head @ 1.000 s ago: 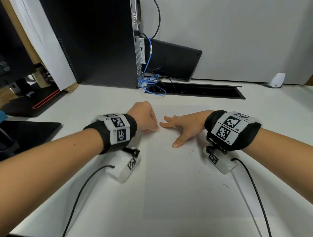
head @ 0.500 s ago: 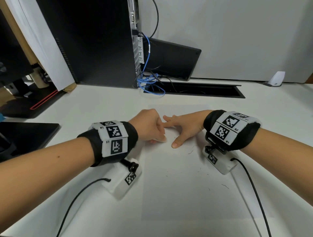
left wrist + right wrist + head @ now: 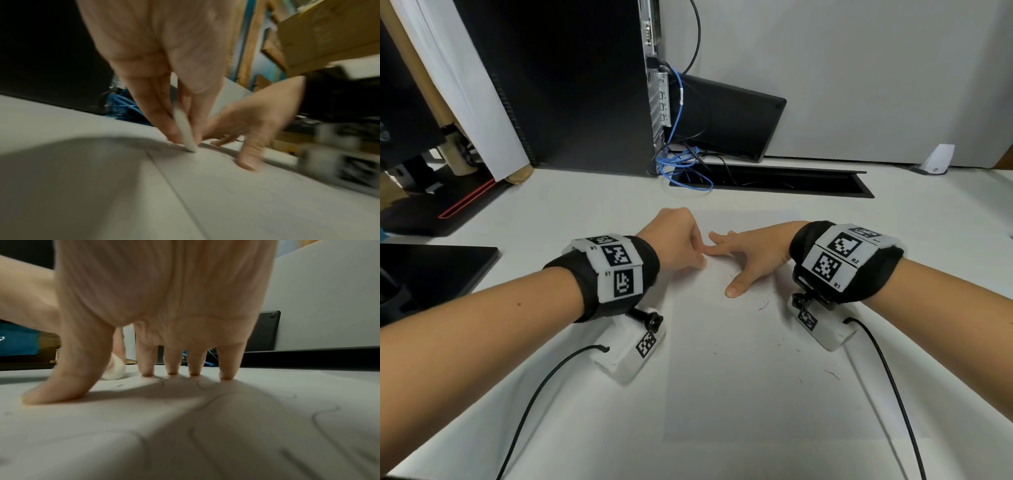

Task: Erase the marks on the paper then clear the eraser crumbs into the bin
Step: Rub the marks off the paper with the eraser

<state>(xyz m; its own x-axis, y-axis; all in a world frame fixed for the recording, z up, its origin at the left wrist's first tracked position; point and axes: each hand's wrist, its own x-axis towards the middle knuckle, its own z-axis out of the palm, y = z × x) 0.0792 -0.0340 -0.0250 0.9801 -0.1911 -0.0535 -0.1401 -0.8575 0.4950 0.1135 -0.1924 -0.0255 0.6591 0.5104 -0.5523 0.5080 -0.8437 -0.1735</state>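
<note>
- Meanwhile, pinching a white eraser (image 3: 185,129) between thumb and curled fingers of the left hand (image 3: 674,240), at the centre of the head view; pressing its lower end against the paper (image 3: 739,377).
- Showing up again as a rounded white lump (image 3: 115,371) at the left of the right wrist view, just behind the thumb.
- Bracing the sheet with the right hand (image 3: 753,253), right of centre in the head view; grasping nothing, with fingers (image 3: 228,369) straight and spread and their tips planted on the paper.
- Resting the right thumb flat on the sheet, lower down in the frame, apart from the other four tips.
- Nearly meeting at the upper part of the sheet, right fingertips lying just beside the left knuckles.
- Lying flat on the white desk (image 3: 585,205), filling the lower middle of the head view.
- Scattering thin dark eraser crumbs (image 3: 832,375) over the right half of the sheet, toward the lower right of the frame.
- Carrying faint curved pencil marks (image 3: 320,417), plain in the lower right of the right wrist view.
- Standing at the upper left of the head view, a black computer tower (image 3: 571,85), with blue cables (image 3: 681,168) coiled at its foot.
- Blurring heavily in the left wrist view.
</note>
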